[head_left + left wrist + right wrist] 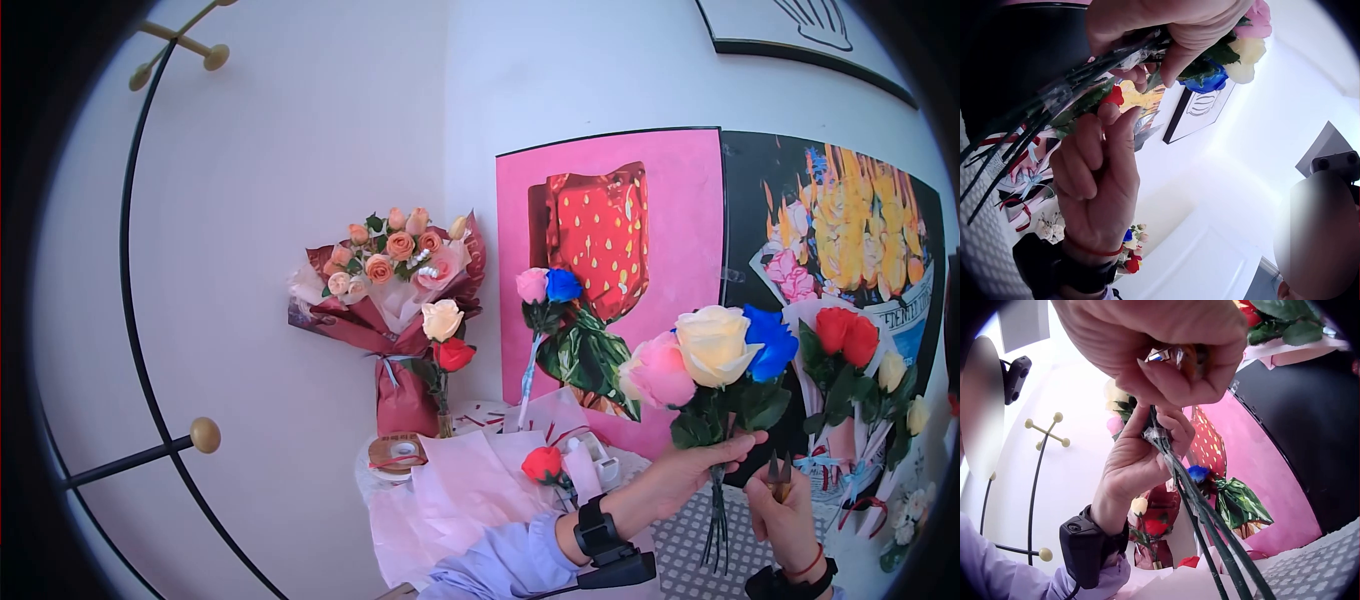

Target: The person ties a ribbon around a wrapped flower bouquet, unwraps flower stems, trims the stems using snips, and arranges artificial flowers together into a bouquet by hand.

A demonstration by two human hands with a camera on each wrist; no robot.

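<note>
My left hand (pixel 680 487) grips a small bunch of roses (pixel 715 345) by the stems, just under the leaves. The blooms are pink, cream and blue, and they stand upright in the head view. Clear tape (pixel 1057 94) wraps the dark green stems (pixel 1200 500), whose ends hang free below the hand. Close beside the stems, my right hand (pixel 788 525) holds a pair of scissors (pixel 779 474) in curled fingers, two pointed blades up and slightly spread. The scissors' handles are mostly hidden in the fist.
Pink wrapping paper (pixel 470 485) covers much of the table's left part, with a single red rose (pixel 542 464) on it. Behind stand a ribbon spool (pixel 397 450) and a wrapped bouquet (pixel 395 320). More red roses (pixel 847 335) stand at the right. A coat rack (pixel 128 240) is at the left.
</note>
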